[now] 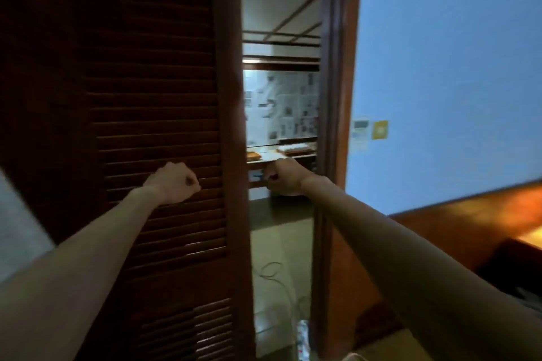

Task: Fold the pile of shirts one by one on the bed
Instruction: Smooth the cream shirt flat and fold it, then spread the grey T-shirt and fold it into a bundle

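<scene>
Two bare forearms, extended forward from the near edge, one from the lower left and one from the lower right.

Left hand: fingers curled into a closed fist, nothing seen in it, held in front of the slats of the dark brown louvred wooden door; contact with the slats cannot be told.

Right hand: fingers curled likewise into a fist, positioned at the open gap just right of the door's edge. Whether it holds anything cannot be told; the picture is blurred there.

Louvred door: fills the left and centre, standing ajar, its right stile upright beside the gap.

Dark brown wooden door frame: right of the gap, upright.

Pale blue painted wall: right of the frame, bearing a small yellow square plate and a pale panel just left of it.

Reddish-brown wooden surface: lower right, below the wall, glossy.

Greenish tiled floor: seen through the gap, with a thin looped cable lying on it.

Far room: a shelf with indistinct flat items, and above it a wall covered in papers.

Pile of shirts and bed: not in view.
</scene>
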Demonstrator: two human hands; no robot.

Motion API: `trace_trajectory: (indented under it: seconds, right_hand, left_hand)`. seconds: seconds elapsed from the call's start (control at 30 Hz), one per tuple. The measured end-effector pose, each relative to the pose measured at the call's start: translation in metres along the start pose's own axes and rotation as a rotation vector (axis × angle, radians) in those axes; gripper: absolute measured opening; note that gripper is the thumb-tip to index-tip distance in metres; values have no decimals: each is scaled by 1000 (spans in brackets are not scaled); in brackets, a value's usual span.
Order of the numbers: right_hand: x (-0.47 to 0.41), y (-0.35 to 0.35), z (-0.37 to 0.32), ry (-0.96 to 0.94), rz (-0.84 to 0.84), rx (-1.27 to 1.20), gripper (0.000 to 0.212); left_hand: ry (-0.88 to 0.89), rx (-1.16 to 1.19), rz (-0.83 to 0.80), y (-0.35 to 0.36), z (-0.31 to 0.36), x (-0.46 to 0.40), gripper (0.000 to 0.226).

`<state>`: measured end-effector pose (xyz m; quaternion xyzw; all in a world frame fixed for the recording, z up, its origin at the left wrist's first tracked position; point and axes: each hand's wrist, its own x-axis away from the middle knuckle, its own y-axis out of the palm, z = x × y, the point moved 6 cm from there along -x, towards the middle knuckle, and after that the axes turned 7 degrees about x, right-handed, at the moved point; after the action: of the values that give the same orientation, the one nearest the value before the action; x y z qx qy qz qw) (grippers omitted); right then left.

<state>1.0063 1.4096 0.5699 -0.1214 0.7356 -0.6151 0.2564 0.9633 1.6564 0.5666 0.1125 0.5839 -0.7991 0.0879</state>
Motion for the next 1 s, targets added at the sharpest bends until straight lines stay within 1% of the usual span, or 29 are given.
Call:
trace_trajectory:
  seconds: [0.1,0.2,0.33,0.47,0.6,0.73,0.83,1.0]
  right_hand:
    - [68,-18,82,187,18,29,27]
    - [157,-35,168,391,43,118,30]
    - [307,-73,264,668,62,195,35]
    - [465,-117,327,919,126,205,31]
    - [620,-157,366,1096,158,267,29]
    - [780,-190,392,1268,165,306,29]
    - [902,-210,398,1405,196,345,28]
    - [1090,-220,391,1651,224,359,27]
  left_hand:
    - [192,28,-60,45,101,-36,12]
    - [394,63,-158,96,215,-52,20]
    - [640,153,-238,145,388,-22,18]
    - [841,250,-270,172,556,34,17]
    - [1053,320,-265,195,718,115,21]
    - [1229,398,-281,216,867,228,25]
    - [1325,481,-406,229,969,322,20]
    - [1592,526,-535,245,1107,485,18]
